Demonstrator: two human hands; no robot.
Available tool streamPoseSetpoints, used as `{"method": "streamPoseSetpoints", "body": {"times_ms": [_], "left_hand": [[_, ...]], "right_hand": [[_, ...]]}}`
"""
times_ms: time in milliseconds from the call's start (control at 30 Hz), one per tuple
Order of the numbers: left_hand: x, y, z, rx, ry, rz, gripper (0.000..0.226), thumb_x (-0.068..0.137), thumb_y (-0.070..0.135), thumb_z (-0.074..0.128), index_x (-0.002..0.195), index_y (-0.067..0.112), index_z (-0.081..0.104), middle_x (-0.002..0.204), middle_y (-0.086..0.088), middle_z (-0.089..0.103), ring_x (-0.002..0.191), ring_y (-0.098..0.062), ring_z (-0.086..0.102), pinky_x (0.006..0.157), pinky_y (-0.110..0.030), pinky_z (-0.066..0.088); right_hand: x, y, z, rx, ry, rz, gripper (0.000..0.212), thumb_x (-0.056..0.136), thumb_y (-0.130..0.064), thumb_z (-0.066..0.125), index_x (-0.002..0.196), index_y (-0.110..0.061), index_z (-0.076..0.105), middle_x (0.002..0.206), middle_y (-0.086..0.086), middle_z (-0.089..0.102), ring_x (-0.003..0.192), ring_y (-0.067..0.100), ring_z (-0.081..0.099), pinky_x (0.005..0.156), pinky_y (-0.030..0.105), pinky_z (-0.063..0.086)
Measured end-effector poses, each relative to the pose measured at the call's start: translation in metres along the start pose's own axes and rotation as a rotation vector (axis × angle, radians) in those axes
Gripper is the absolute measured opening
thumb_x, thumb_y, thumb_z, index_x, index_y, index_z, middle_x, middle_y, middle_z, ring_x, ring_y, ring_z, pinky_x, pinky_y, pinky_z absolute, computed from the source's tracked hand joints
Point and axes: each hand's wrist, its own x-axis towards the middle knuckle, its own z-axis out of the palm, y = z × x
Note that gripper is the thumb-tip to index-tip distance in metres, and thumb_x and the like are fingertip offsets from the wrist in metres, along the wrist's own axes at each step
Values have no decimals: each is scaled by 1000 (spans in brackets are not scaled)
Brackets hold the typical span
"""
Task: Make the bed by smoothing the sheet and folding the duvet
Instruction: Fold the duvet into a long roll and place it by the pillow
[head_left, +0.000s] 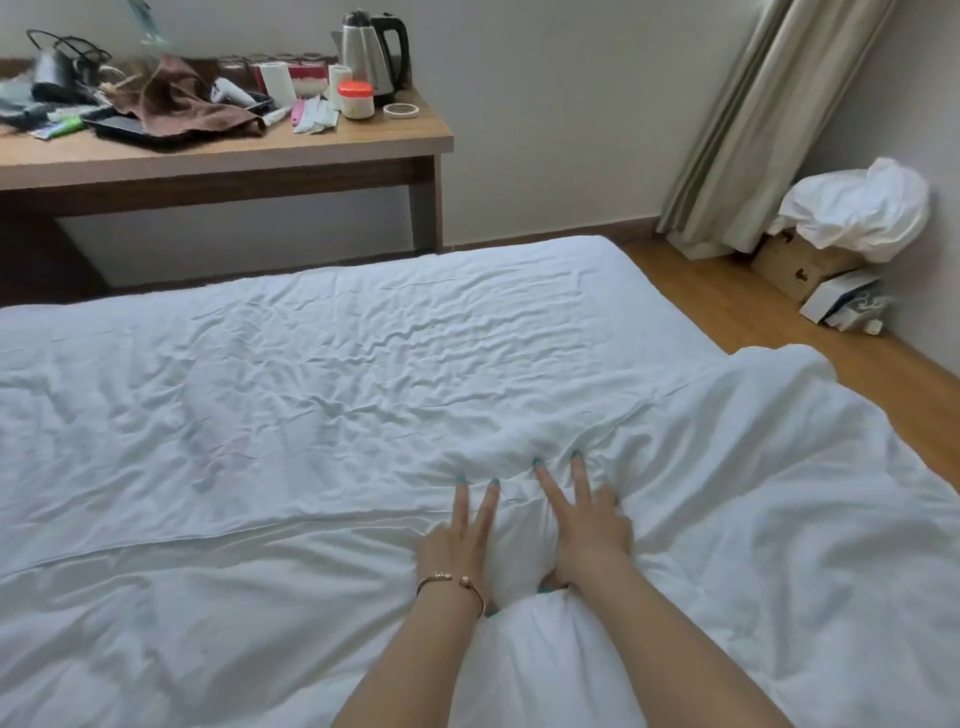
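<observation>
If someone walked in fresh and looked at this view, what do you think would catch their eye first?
Most likely the two hands at lower centre: the left hand, with a gold bracelet on its wrist, and the right hand both grip a bunched fold of the white duvet. Beyond them the wrinkled white sheet fills the middle. At upper left, a cluttered wooden desk carries a steel kettle.
</observation>
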Motion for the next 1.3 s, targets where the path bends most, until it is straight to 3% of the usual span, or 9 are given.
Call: {"method": "streamPoseSetpoints", "body": {"times_ms": [267,400,467,567,633,767,1000,1167,1300], "left_hand": [[-4,3,-5,-21,-25,-91,129,68,30,82,148,30,-20,152,-5,5,122,-31,46,94,-37,43],[-11,-8,-25,-72,91,-82,116,70,50,77,148,27,-7,149,-7,7,124,-27,40,102,-33,37],[-9,-9,-36,-152,245,-117,109,73,52,73,146,28,-5,141,-6,8,121,-25,39,102,-34,36],[-8,-3,-26,-381,354,-198,102,74,59,61,139,42,-14,145,0,-4,142,-33,8,109,-61,17],[-5,0,-7,-373,183,-195,104,65,79,53,138,56,-17,154,8,-24,142,-35,-26,103,-73,-2],[28,-2,5,-146,-64,-207,119,54,94,45,134,55,-34,149,5,-42,135,-45,-35,95,-79,-11],[55,-8,6,-115,-91,-151,123,54,92,50,134,53,-35,145,2,-48,135,-49,-32,97,-79,-10],[1,-43,14,-49,38,143,89,76,81,30,139,53,-25,146,14,-39,143,-30,-27,108,-68,-9],[-94,-112,62,3,114,54,80,69,88,11,134,60,-26,149,12,-35,140,-16,-32,109,-63,-15]], "right_hand": [[14,23,-20,123,-129,-138,116,53,-56,85,145,-39,16,151,2,7,139,33,17,105,41,41],[27,46,-92,259,-13,-216,41,74,-31,78,106,-17,57,115,6,47,111,29,56,82,33,48],[27,44,-99,355,251,-227,45,81,-23,71,122,-22,52,131,5,37,121,28,51,89,36,45],[17,26,-65,406,234,-163,109,66,-48,82,146,-47,7,157,-1,-9,146,26,5,111,54,22],[21,22,-29,271,118,-46,113,60,-70,72,144,-51,0,158,-3,-14,147,30,-13,112,63,12],[49,29,-5,172,-71,-48,111,63,-82,59,145,-55,-12,159,-7,-23,144,28,-27,111,67,-2],[71,21,4,153,-90,-11,121,65,-79,62,140,-52,-29,156,-5,-32,141,29,-33,109,68,-4],[80,6,7,60,-46,56,122,73,-75,60,136,-44,-41,153,2,-38,141,35,-32,107,71,-5],[47,-27,-12,24,44,156,112,89,-38,61,140,-35,-39,159,3,-24,147,35,-14,109,71,2]]}}
